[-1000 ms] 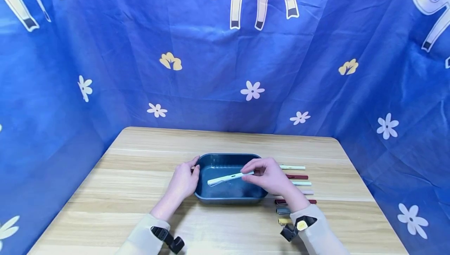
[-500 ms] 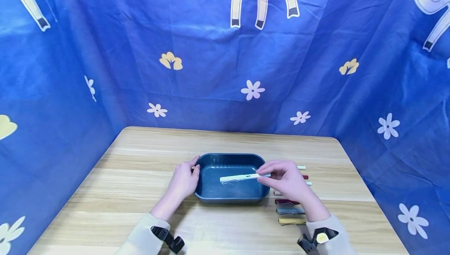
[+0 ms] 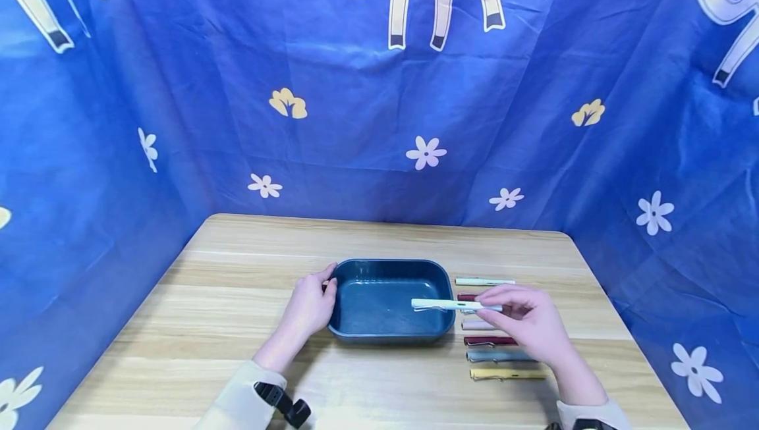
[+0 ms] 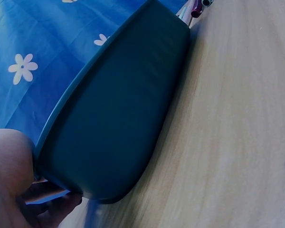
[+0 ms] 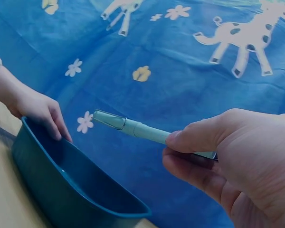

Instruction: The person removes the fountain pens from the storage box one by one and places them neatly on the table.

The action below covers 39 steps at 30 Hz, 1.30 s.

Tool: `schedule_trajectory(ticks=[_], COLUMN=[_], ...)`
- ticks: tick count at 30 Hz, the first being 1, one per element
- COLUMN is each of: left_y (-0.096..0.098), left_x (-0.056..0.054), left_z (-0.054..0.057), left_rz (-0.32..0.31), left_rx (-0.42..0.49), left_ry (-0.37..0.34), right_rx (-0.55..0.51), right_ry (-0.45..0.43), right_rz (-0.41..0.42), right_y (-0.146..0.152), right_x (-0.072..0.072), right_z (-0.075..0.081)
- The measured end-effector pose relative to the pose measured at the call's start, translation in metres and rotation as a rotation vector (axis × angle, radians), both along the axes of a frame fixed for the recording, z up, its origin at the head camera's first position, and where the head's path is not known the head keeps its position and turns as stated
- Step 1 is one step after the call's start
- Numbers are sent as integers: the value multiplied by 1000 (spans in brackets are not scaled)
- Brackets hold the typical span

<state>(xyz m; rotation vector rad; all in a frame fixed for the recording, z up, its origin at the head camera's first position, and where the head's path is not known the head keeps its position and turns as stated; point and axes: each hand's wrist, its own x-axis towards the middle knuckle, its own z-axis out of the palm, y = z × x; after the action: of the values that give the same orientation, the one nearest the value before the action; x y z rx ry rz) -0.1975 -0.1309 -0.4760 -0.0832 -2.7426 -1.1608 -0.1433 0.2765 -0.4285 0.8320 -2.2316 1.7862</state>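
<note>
A dark teal rectangular tub (image 3: 385, 338) stands on the table, and my left hand (image 3: 311, 301) grips its left rim, thumb and fingers on either side of the wall in the left wrist view. Between the thumb and fingertips of my right hand (image 3: 524, 318) is a pale mint pen (image 3: 435, 304), pinched near one end. Its clip end points left, over the tub's right rim. The right wrist view shows this pen (image 5: 149, 133) from closer, raised off the table. My other right-hand fingers are partly hidden behind the thumb.
Right of the tub several pens lie in a row: a pale green pen (image 3: 483, 281) at the back, dark red, lilac and blue-grey ones, and a yellow pen (image 3: 506, 374) in front. Some are partly covered by my right hand. A blue curtain (image 3: 379, 87) surrounds the wooden table (image 3: 237, 252).
My right hand has moved right with the mint pen, from above the tub's middle to over its right rim and the row of pens. The left hand and tub stay put.
</note>
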Motion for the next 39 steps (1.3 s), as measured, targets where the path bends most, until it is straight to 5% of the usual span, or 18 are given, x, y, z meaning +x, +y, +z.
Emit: schedule_trajectory(ticks=[11, 25, 39], left_y=[3, 2, 2], left_x=[1, 0, 0], left_z=[0, 0, 1], left_rz=[-4, 5, 0], left_rx=[1, -8, 2], left_ry=[2, -3, -19], right_rx=[-14, -29, -34], right_ry=[6, -68, -97], right_rz=[-78, -83, -27], right_y=[36, 73, 92], right_x=[25, 55, 68], right_z=[-9, -33, -61])
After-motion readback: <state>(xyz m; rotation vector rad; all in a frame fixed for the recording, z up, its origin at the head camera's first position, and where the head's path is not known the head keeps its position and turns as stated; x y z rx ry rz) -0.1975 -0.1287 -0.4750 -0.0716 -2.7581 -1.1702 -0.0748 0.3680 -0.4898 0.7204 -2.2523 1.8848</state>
